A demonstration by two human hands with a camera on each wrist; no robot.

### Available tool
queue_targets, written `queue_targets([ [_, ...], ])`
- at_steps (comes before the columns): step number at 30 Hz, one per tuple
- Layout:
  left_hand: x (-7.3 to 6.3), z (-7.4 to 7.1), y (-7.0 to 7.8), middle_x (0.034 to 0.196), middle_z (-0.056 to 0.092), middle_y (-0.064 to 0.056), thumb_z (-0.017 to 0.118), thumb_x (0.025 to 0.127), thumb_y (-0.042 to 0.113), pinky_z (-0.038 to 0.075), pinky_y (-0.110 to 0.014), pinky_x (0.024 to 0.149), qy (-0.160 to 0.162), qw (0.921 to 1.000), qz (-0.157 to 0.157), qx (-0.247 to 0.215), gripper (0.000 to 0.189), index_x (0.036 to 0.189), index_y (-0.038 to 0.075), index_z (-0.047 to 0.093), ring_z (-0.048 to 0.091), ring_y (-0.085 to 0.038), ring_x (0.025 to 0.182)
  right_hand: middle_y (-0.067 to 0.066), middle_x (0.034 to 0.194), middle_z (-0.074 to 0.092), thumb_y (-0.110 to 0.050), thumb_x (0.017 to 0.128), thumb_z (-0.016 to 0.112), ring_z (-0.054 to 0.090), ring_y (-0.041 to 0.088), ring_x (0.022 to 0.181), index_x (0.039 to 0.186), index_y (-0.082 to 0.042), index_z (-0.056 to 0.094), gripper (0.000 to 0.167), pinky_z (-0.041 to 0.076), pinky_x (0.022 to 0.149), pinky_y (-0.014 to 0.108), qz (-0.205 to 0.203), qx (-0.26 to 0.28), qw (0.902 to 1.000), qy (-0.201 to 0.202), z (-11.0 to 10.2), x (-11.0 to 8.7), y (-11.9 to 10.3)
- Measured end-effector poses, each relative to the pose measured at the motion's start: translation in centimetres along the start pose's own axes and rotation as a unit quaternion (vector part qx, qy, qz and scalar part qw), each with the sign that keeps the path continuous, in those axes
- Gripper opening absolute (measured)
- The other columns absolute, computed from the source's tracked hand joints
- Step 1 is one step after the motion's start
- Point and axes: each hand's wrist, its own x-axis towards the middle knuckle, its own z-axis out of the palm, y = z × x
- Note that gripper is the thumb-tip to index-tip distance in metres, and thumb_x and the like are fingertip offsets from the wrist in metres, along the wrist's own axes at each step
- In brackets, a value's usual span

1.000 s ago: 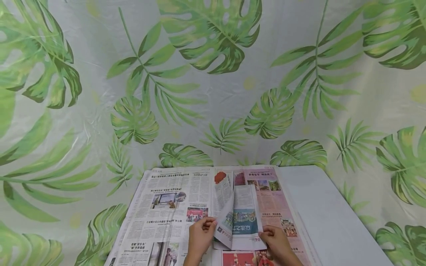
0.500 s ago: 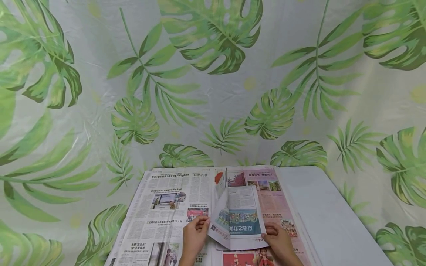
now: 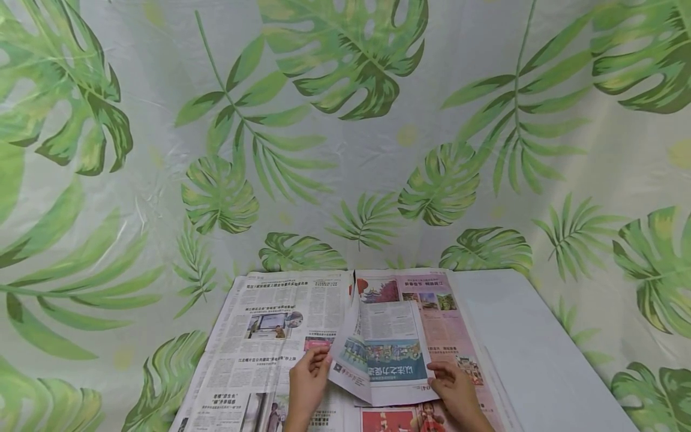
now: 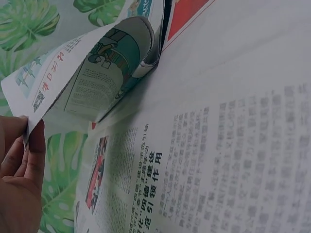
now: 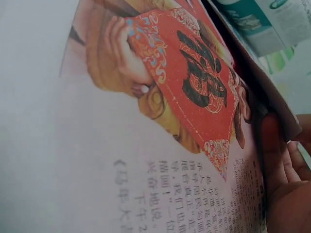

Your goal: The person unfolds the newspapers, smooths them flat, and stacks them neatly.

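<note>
A small folded newspaper [image 3: 396, 336] lies over a larger open newspaper [image 3: 221, 354] in the head view, its left leaf [image 3: 348, 366] lifted and curving up. My left hand [image 3: 309, 381] pinches the lower corner of that leaf between thumb and fingers. In the left wrist view, the leaf [image 4: 53, 77] bows away from the layers beneath, and the left hand [image 4: 22, 174] grips its corner. At the folded newspaper's lower right corner, my right hand [image 3: 456, 393] pinches the edge. The right wrist view has the right hand [image 5: 286, 184] with its thumb on one side of the paper edge.
The open newspaper rests on a white tabletop [image 3: 545, 354], which shows along the right side. Behind it hangs a pale leaf-print curtain [image 3: 378, 168]. A red printed picture [image 3: 385, 420] shows below the folded paper.
My left hand has moved left with the leaf's corner, so the leaf leans further left and more of the page beneath shows. The right hand has shifted slightly right, still holding its corner.
</note>
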Motion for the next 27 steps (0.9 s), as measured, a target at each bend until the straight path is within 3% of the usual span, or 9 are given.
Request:
queue_targets([
  [5,0.0,-0.5,0.1,0.097,0.076,-0.004,0.076,0.092,0.008,0.06,-0.021,0.074,-0.003,1.0,-0.004,-0.004,0.02,0.112,0.011,0.075,0.072,-0.009,0.084,0.015,0.105,0.073,0.001,0.087,0.075,0.068,0.009,0.081,0.113,0.001,0.074,0.027,0.056,0.069,0.021,0.003,-0.007,1.0,0.002,0.0,0.1,0.3],
  [12,0.0,-1.4,-0.1,0.095,0.077,-0.001,0.077,0.092,0.008,0.06,-0.02,0.073,0.021,0.9995,0.012,0.02,0.019,0.111,0.01,0.075,0.072,-0.007,0.082,0.016,0.107,0.073,-0.001,0.087,0.075,0.068,0.009,0.08,0.114,0.001,0.074,0.027,0.054,0.067,0.021,0.006,-0.022,0.9997,0.004,-0.2,0.1,0.3],
  [19,0.2,-2.2,-0.7,0.094,0.076,-0.001,0.076,0.092,0.008,0.059,-0.019,0.073,0.041,0.9986,0.008,0.034,0.019,0.112,0.009,0.076,0.071,-0.006,0.082,0.006,0.086,0.075,-0.005,0.086,0.075,0.061,0.011,0.07,0.116,-0.002,0.073,0.03,0.046,0.058,0.023,0.033,-0.055,0.9979,0.012,-0.4,0.4,0.4],
  [27,0.3,-3.1,-1.2,0.094,0.077,0.0,0.077,0.092,0.007,0.059,-0.019,0.073,0.053,0.9979,0.004,0.038,0.02,0.111,0.013,0.077,0.071,-0.006,0.082,0.007,0.089,0.075,-0.002,0.086,0.074,0.064,0.011,0.074,0.115,0.002,0.072,0.03,0.05,0.062,0.021,0.025,-0.05,0.9983,0.014,-0.7,0.3,0.5],
])
